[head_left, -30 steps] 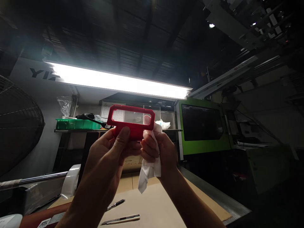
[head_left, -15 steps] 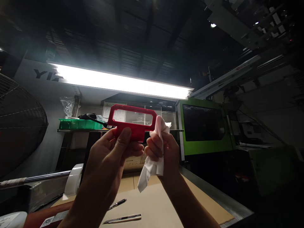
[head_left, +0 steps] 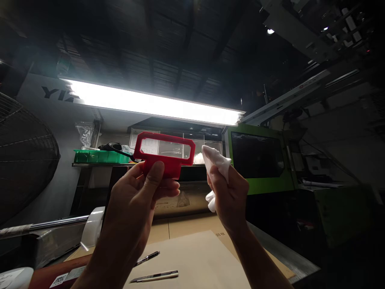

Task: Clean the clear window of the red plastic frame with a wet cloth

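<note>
Held up at the middle of the view is a red plastic frame [head_left: 164, 168] with a long rectangular window and a lower tab. My left hand [head_left: 141, 192] grips that tab, thumb on the near face and fingers behind. To its right, my right hand [head_left: 227, 192] is closed around a crumpled white cloth [head_left: 216, 157], one corner sticking up beyond the thumb and another hanging below. The cloth and the red frame are apart. Below the hands, a pen [head_left: 147, 258] and a slim craft knife [head_left: 155, 276] lie on the cardboard-covered table [head_left: 192, 253].
A lit tube lamp [head_left: 156, 103] hangs above a shelf bearing a green bin [head_left: 102, 156]. At left are a large fan [head_left: 27, 156] and a roll of clear film [head_left: 94, 226] near a metal bar. A green machine [head_left: 261, 186] stands at right.
My right hand has moved right with the cloth, away from the red frame's right end. The red frame, in my left hand, has shifted slightly left.
</note>
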A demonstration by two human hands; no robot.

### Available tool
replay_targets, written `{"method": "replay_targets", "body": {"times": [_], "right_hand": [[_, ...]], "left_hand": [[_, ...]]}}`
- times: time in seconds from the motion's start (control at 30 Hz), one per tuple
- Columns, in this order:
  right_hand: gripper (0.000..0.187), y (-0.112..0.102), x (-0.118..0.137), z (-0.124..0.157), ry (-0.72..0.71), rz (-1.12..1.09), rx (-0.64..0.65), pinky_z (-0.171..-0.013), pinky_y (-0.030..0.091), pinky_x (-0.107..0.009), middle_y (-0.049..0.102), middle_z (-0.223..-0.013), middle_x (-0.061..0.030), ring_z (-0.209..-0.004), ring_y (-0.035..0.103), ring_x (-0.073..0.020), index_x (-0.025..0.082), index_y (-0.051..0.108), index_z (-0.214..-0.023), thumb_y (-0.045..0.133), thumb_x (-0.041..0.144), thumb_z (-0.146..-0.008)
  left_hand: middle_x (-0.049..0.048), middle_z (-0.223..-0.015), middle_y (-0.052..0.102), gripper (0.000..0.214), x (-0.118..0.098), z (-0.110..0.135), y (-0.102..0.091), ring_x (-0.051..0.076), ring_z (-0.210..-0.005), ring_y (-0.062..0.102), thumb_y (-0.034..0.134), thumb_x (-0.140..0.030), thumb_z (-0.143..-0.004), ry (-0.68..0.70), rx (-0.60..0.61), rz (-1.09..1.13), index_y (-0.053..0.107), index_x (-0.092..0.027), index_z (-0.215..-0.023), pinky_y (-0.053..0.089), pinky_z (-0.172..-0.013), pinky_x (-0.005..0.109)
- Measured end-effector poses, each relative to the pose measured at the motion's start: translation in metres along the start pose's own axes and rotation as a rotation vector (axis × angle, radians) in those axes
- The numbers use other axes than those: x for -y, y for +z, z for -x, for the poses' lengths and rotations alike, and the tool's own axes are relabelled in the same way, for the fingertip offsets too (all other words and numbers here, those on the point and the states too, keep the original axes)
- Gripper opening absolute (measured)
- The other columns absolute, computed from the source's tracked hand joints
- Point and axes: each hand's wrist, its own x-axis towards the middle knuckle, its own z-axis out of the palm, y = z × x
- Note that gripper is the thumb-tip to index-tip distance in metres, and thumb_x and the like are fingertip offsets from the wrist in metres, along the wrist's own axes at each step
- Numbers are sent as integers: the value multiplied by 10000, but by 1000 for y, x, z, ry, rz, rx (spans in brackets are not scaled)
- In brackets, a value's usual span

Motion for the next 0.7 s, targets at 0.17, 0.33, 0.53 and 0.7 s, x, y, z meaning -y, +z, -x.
{"method": "replay_targets", "body": {"times": [0.17, 0.33, 0.53, 0.7], "right_hand": [[390, -2, 3, 2, -173, 150, 49, -459, 312, -241, 432, -680, 27, -529, 359, -97, 350, 621, -1144, 456, 119, -878], [365, -3, 12, -3, -389, 443, 183, -456, 268, -245, 330, -623, 37, -504, 301, -94, 276, 639, -1090, 435, 84, -855], [275, 1, 20, -12, -537, 805, 231, -439, 235, -226, 344, -561, 39, -477, 241, -77, 235, 696, -942, 423, 228, -922], [248, 1, 20, -17, -582, 927, 247, -437, 222, -218, 423, -578, 34, -480, 287, -70, 275, 694, -977, 450, 269, -933]], "left_hand": [[-41, -541, 686, 235, 1, 1, -1, 84, -491, 622, 775, -313, -657, 2, 11, -21, 652, -153, -779, 530, -485, 138], [-39, -553, 690, 233, 2, -1, 0, 91, -494, 625, 777, -320, -651, 30, -5, -43, 658, -162, -774, 530, -483, 149], [-46, -548, 681, 185, 1, 0, 1, 81, -480, 615, 764, -297, -669, 25, -8, -46, 657, -167, -746, 525, -487, 146], [-39, -555, 679, 201, 0, 1, -1, 84, -484, 611, 756, -318, -678, 38, 5, -76, 659, -168, -770, 523, -491, 155]]}}
